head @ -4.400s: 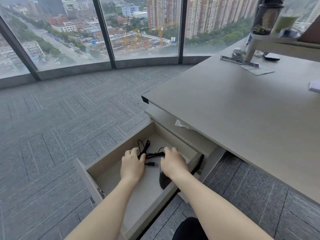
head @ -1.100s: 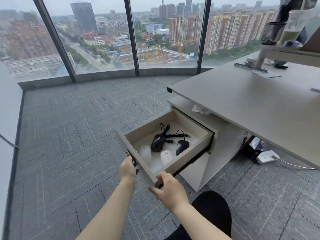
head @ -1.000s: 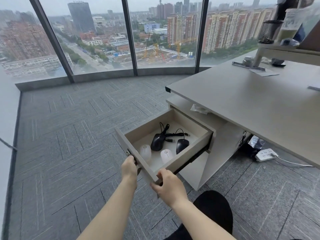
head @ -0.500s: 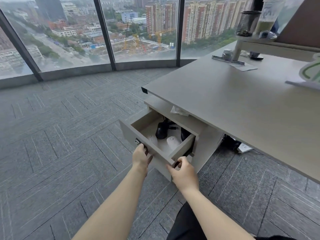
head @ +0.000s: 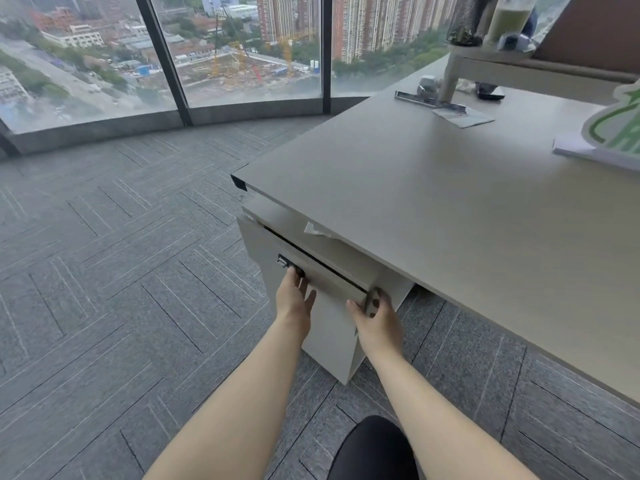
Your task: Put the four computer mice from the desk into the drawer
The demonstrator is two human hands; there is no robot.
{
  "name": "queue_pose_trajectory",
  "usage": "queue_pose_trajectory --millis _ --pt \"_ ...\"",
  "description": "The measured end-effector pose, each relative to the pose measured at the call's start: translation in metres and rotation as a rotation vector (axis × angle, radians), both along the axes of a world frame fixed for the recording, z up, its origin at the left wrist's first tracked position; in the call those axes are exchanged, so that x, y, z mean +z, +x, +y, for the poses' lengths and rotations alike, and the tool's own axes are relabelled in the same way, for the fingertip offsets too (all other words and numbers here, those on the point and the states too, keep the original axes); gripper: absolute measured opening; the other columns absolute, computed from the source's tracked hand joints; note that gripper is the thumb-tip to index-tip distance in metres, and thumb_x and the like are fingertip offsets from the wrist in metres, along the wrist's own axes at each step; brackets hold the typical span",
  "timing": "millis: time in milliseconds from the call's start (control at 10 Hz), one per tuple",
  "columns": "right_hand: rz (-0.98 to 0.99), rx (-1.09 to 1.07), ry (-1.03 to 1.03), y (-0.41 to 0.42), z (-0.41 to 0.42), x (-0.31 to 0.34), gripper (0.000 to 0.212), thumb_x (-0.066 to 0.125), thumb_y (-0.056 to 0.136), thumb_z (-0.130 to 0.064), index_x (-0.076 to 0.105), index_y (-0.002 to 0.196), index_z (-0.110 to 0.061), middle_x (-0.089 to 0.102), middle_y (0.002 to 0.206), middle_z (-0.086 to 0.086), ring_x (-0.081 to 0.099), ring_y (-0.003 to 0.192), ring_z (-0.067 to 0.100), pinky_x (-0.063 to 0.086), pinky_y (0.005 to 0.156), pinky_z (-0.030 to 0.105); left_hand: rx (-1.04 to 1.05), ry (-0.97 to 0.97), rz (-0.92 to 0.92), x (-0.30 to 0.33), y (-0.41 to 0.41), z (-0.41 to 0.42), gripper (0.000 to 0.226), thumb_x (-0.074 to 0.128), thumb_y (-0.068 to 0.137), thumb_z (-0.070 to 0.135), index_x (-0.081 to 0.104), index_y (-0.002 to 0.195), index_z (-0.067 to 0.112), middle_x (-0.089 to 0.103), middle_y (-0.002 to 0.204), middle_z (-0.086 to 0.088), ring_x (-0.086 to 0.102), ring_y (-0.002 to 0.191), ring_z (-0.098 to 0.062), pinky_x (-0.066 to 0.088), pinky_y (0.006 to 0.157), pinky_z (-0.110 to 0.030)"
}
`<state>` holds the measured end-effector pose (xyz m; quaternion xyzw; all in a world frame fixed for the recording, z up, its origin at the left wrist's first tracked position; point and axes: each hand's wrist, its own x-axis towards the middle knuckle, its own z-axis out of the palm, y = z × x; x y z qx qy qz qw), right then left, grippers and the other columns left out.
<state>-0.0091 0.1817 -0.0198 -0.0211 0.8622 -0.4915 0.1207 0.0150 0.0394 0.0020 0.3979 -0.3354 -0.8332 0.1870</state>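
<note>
The beige drawer [head: 325, 277] under the desk [head: 433, 209] is pushed almost fully in, with only a thin dark gap along its top. The computer mice are hidden inside it. My left hand [head: 294, 297] rests with its fingers stretched up against the drawer front, just below the small metal lock [head: 283, 261]. My right hand [head: 377, 317] grips the drawer's right end, thumb on the front and fingers around the side.
A white paper scrap [head: 317, 230] pokes out above the drawer. On the desk lie a metal strip [head: 427, 100], a paper [head: 462, 116] and a green-white sign [head: 609, 133]. A raised shelf [head: 519, 67] carries cups. Grey carpet [head: 121, 271] runs to the windows.
The drawer, open a second ago with the mice showing, has slid in until nearly closed. Both hands followed its front inward, and the view moved closer to the desk.
</note>
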Motion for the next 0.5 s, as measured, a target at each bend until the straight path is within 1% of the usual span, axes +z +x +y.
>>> queue_pose_trajectory --millis 100,200,300,400,500 --pt "0.002 -0.022 -0.053 -0.009 0.0 0.001 0.04 0.069 0.085 -0.042 0.052 0.116 -0.024 0.067 0.112 0.004 0.067 0.105 0.03 0.055 0.085 0.043 0.004 0.02 0.011 0.001 -0.011 0.002 0.046 0.041 0.101 0.032 0.043 0.143 0.013 0.046 0.149 -0.004 0.045 0.136 -0.02 0.041 0.106 -0.037" --pt "0.011 -0.009 -0.077 -0.02 0.001 -0.003 0.027 0.07 0.085 -0.038 0.049 0.094 -0.025 0.063 0.085 -0.005 0.069 0.092 0.029 0.056 0.077 0.046 0.01 0.022 0.028 0.002 -0.02 0.007 0.045 0.038 0.102 0.027 0.041 0.144 0.011 0.043 0.15 -0.005 0.042 0.138 -0.021 0.041 0.106 -0.04" --pt "0.013 0.013 -0.038 -0.022 0.001 -0.001 0.027 0.067 0.087 -0.04 0.051 0.094 -0.019 0.063 0.082 -0.004 0.068 0.09 0.03 0.054 0.073 0.042 -0.019 -0.009 0.018 0.003 -0.021 0.008 0.045 0.036 0.102 0.026 0.041 0.144 0.013 0.044 0.148 -0.002 0.042 0.138 -0.02 0.042 0.104 -0.04" --pt "-0.062 0.069 0.114 -0.025 0.002 0.001 0.035 0.061 0.09 -0.043 0.054 0.108 -0.014 0.068 0.098 0.009 0.067 0.096 0.033 0.047 0.07 0.034 -0.098 -0.057 -0.014 -0.001 -0.02 -0.001 0.041 0.036 0.102 0.03 0.045 0.139 0.015 0.046 0.141 -0.002 0.044 0.136 -0.023 0.038 0.109 -0.039" --pt "-0.197 0.211 0.397 -0.01 0.013 0.006 0.019 0.056 0.086 -0.037 0.061 0.089 -0.019 0.064 0.086 0.006 0.059 0.074 0.026 0.037 0.065 0.03 -0.215 -0.211 -0.145 -0.005 0.002 -0.003 0.04 0.04 0.1 0.031 0.049 0.132 0.01 0.049 0.133 -0.006 0.05 0.127 -0.026 0.04 0.102 -0.036"
